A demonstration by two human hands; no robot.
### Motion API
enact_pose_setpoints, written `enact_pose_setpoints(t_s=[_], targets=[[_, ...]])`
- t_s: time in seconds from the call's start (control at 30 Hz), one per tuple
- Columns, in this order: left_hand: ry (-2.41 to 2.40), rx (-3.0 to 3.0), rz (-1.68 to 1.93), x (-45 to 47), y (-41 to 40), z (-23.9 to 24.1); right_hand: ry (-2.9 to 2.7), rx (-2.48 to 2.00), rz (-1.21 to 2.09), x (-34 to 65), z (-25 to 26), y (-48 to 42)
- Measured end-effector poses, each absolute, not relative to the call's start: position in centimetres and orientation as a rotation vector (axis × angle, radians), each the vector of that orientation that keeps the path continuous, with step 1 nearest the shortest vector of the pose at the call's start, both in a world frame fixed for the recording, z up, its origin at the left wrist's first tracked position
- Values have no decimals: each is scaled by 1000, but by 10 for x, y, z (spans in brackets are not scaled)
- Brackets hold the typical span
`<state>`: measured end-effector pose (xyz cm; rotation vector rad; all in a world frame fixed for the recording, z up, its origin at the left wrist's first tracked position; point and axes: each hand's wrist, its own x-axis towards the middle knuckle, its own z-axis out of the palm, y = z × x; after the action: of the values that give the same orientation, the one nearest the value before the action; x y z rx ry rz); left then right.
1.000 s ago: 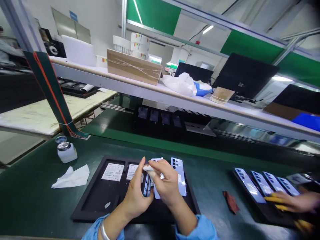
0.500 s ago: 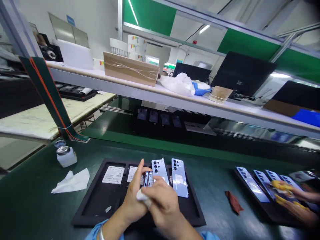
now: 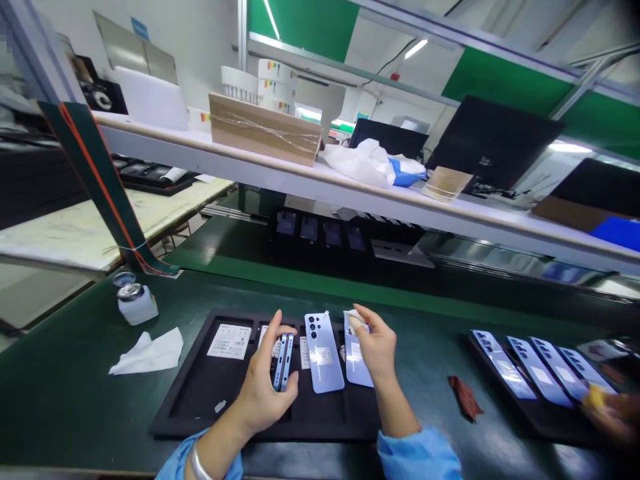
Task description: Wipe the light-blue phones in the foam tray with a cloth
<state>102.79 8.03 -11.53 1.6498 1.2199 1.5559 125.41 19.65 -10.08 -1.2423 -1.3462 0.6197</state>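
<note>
My left hand [image 3: 265, 390] grips a light blue phone [image 3: 283, 361] on edge, above the black tray [image 3: 200, 393]. A second blue phone [image 3: 324, 352] lies face down in the tray to its right. My right hand [image 3: 376, 347] pinches a small white cloth [image 3: 354, 321] over the top of a third blue phone [image 3: 356, 357] in the tray. White labels [image 3: 229, 341] lie in the tray's left slots.
A crumpled white wipe [image 3: 147, 351] and a small white bottle [image 3: 134, 304] sit at the left on the green bench. A dark red scrap [image 3: 465, 398] lies right of the tray. Another tray of blue phones [image 3: 530, 373] is at the right, where another person's yellow-tipped hand [image 3: 607, 407] works.
My right hand left the phone held in my left hand and moved right with the cloth onto the rightmost phone in the tray. The other person's hand drew back toward the right edge.
</note>
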Motion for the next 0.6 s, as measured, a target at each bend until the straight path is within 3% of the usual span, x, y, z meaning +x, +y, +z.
enact_pose_setpoints(t_s=[0.27,0.6], targets=[[1229,1703,1557,1039,87,-111,-1332,-986,762,1241,-88,145],[1269,1718,1590,1034,83,-116,-1961,-656,641,1174,-62,101]])
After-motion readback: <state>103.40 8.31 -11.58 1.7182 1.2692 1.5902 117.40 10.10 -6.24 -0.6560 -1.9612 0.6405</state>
